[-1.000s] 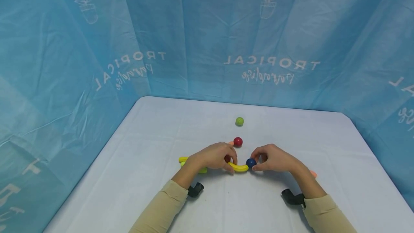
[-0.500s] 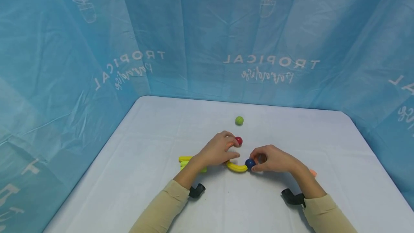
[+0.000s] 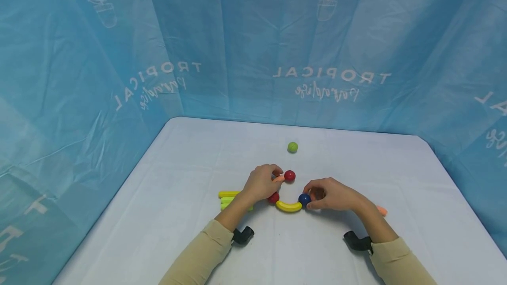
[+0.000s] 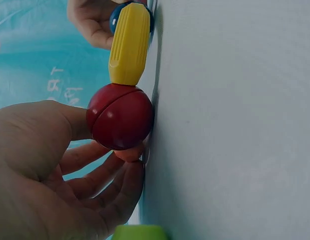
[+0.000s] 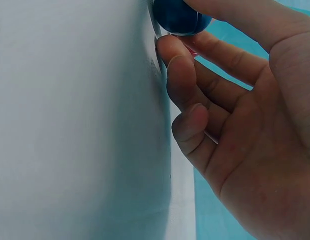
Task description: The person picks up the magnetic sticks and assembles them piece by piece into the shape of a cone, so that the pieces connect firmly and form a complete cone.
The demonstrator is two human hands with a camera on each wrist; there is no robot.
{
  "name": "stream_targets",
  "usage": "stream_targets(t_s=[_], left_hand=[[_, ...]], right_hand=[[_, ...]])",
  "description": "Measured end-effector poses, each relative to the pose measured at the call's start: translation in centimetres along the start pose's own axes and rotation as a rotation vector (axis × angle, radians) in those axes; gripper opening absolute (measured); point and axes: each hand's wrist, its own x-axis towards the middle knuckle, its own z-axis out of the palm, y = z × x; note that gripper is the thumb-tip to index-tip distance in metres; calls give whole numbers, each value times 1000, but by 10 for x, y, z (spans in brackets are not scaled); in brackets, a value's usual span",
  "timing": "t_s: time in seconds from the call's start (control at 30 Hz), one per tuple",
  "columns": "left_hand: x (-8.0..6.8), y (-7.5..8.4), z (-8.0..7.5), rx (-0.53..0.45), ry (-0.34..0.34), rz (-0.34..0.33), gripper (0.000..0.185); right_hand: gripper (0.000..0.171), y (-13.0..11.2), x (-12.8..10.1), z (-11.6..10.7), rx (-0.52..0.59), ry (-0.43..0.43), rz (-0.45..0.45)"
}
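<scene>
In the head view, my left hand (image 3: 261, 182) pinches a short orange rod (image 3: 279, 179), whose far end meets a red ball (image 3: 290, 176). Nearer to me, a second red ball (image 4: 120, 116) touches one end of a curved yellow rod (image 3: 288, 206); in the left wrist view it hides part of my left thumb and fingers. At the rod's other end sits a blue ball (image 3: 304, 200). My right hand (image 3: 332, 194) holds that blue ball between thumb and fingers, its other fingers curled loosely in the right wrist view.
Several yellow and lime-green rods (image 3: 227, 200) lie partly behind my left forearm. A green ball (image 3: 292, 147) stands farther back on the white table (image 3: 222, 153). Another orange piece (image 3: 382, 210) shows behind my right wrist. Blue printed curtains (image 3: 253, 47) enclose the table.
My left hand has left the yellow rod and moved away from me to the orange rod. The far red ball has shifted slightly nearer and left. My right hand stays at the blue ball.
</scene>
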Motion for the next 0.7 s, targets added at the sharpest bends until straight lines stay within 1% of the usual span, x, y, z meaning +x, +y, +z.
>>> stream_targets(t_s=[0.1,0.17,0.23,0.33,0.43,0.5,0.63,0.7], left_hand=[[0,0,-1,6,-2,11,26],[0,0,0,7,-7,6,26],[0,-1,1,12,-17,2,25],[1,-2,4,13,-33,-1,26],[2,-3,5,13,-37,-2,26],[2,-3,5,11,-39,-5,26],[2,-3,3,2,-45,-15,26],[2,-3,2,-2,-48,-17,26]], right_hand=[[33,1,-1,-1,10,-7,-13],[38,0,-4,-2,18,-11,-6],[45,1,-9,-4,20,-6,27],[52,3,-19,-7,13,34,102],[47,6,-32,-14,-10,90,142],[42,11,-40,-19,-29,120,139],[37,21,-58,-31,-9,151,159],[34,28,-68,-37,28,149,175]])
